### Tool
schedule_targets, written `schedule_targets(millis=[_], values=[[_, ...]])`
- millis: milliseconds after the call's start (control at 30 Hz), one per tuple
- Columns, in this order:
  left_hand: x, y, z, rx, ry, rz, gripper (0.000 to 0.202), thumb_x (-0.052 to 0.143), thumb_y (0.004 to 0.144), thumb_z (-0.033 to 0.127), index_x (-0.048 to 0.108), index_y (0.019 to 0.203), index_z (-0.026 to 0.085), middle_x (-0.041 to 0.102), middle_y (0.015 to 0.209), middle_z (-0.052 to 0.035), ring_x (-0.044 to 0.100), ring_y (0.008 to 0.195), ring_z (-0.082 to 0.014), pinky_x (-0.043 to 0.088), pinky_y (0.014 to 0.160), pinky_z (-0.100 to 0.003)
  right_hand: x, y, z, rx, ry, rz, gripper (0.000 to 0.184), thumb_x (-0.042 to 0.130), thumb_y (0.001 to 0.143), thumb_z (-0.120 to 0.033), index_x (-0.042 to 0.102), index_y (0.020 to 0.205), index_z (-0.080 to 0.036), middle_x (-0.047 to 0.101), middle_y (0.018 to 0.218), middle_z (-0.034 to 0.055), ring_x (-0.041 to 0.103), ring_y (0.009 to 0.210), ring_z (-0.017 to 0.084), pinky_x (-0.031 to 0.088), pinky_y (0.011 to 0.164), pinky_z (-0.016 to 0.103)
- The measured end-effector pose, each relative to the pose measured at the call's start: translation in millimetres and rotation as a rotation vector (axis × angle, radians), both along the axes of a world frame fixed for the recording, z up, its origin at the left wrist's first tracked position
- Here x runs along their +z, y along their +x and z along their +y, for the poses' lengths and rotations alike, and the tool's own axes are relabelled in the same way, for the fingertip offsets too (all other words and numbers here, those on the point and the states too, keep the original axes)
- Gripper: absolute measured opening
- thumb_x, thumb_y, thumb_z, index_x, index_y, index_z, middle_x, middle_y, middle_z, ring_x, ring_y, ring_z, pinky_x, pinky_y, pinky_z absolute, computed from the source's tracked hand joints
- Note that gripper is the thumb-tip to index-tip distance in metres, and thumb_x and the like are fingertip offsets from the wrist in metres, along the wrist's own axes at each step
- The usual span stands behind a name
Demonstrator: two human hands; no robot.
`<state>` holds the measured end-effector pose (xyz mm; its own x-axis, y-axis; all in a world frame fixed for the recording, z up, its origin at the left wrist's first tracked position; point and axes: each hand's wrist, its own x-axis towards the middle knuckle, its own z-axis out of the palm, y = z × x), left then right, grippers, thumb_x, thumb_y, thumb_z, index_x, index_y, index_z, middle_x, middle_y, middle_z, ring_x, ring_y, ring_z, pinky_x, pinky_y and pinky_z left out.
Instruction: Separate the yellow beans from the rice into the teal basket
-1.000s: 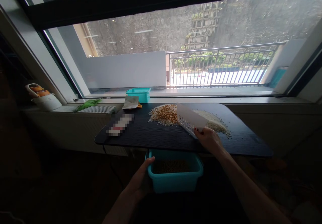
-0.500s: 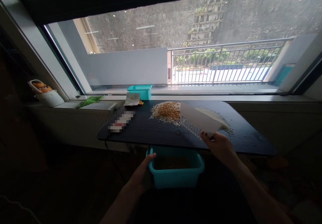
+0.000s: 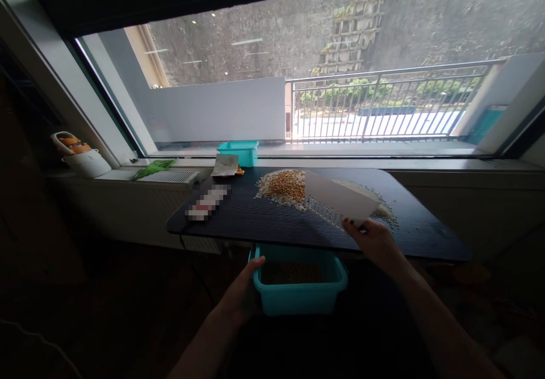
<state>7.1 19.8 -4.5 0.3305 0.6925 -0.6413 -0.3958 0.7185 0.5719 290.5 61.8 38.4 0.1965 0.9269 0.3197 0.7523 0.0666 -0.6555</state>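
Head view, the only one I have on my feed:

Item: right hand (image 3: 374, 240). Grasping; thumb and fingers pinch the near lower corner of the white sheet (image 3: 340, 196).

Item: white sheet. Tilted over the dark table (image 3: 264, 225), a row of slots along its lower edge. Its far end meets the right side of the bean pile (image 3: 284, 184) in my view; whether the lower edge touches the table I cannot tell. By my judgement: light, thin, fairly stiff, smooth-faced, weakest at the slotted edge. I would take hold at the plain near end, clear of the slots.

Item: bean pile. Yellow beans with white grains around and among them; likely hard, dry and quick to roll.

Item: grain pile (image 3: 385, 213). Pale, partly hidden behind the white sheet; loose grains at its fringe.

Item: left hand (image 3: 242, 283). Grasping the teal tub (image 3: 298, 299) at its left side, thumb over the rim; the other fingers are hidden from me.

Item: teal tub. Just below the table's near edge, small dark contents inside, too dim to identify. I judge it rigid and somewhat weighted; the rolled rim is the best grip.

Item: second tub (image 3: 242, 154). By the window, paper packet (image 3: 225, 165) before it.
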Motion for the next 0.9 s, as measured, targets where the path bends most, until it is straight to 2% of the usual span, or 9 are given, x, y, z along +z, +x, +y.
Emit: schedule_targets(millis=[167, 500, 700, 900], values=[[-0.9, 0, 1, 0.005, 0.010, -0.003, 0.056, 0.059, 0.070, 0.049, 0.050, 0.117, 0.022, 0.064, 0.102, -0.0062, 0.059, 0.099, -0.0263, 0.046, 0.082, -0.038, -3.3, -2, 12, -0.027, 0.007, -0.073, 0.038, 0.049, 0.074, -0.049, 0.064, 0.068, -0.015, 0.066, 0.066, 0.0059, 0.061, 0.064, 0.020, 0.040, 0.053, 0.025], [-6.1, -2, 1, 0.002, 0.010, 0.010, 0.056, 0.059, 0.069, 0.051, 0.051, 0.116, 0.023, 0.063, 0.105, -0.0060, 0.058, 0.099, -0.0253, 0.047, 0.079, -0.036, 4.6, -6, 2, 0.034, 0.007, -0.004, 0.039, 0.050, 0.071, -0.052, 0.062, 0.062, -0.016, 0.064, 0.060, 0.0052, 0.058, 0.057, 0.019, 0.039, 0.049, 0.025], [-5.6, -6, 2, -0.005, 0.004, 0.007, 0.058, 0.058, 0.069, 0.052, 0.050, 0.118, 0.022, 0.062, 0.108, -0.0076, 0.057, 0.101, -0.0266, 0.046, 0.081, -0.037, 5.5, -22, -2, 0.181, -0.020, 0.115, 0.038, 0.051, 0.073, -0.051, 0.065, 0.069, -0.016, 0.063, 0.058, 0.0037, 0.056, 0.054, 0.017, 0.042, 0.049, 0.025], [-9.3, -20, 2, 0.010, 0.040, -0.056, 0.059, 0.058, 0.071, 0.049, 0.049, 0.121, 0.019, 0.063, 0.107, -0.0101, 0.059, 0.101, -0.0274, 0.045, 0.082, -0.038, -2.3, -44, 0, 0.305, -0.024, 0.217, 0.038, 0.056, 0.072, -0.051, 0.067, 0.070, -0.015, 0.067, 0.070, 0.0053, 0.061, 0.068, 0.021, 0.046, 0.055, 0.025]])
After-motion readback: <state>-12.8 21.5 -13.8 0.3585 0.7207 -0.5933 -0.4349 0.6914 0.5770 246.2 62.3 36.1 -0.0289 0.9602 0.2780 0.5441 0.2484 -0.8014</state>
